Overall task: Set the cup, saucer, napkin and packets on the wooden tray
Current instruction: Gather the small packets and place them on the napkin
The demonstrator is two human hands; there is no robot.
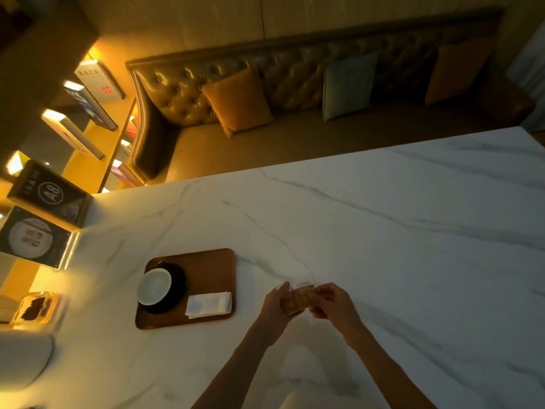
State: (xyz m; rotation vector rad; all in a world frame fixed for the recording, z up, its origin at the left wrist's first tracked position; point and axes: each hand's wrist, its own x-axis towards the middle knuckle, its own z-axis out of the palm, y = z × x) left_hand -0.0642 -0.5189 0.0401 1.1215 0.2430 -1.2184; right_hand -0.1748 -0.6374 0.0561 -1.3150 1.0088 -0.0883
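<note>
A wooden tray (212, 267) lies on the marble table at the left. On its left half a white cup (154, 286) stands on a dark saucer (178, 283). A folded white napkin (209, 304) lies in the tray's near right corner. To the right of the tray, above the table, my left hand (275, 308) and my right hand (333, 302) together hold a small stack of brown packets (296, 299), with a pale packet edge showing at the top.
The white marble table (383, 231) stretches far to the right. A small container with dark contents (35, 308) stands at the left edge, near a white rounded object (23, 361). Behind the table are a tufted leather bench with cushions (239, 101) and lit shelves of books (88, 113).
</note>
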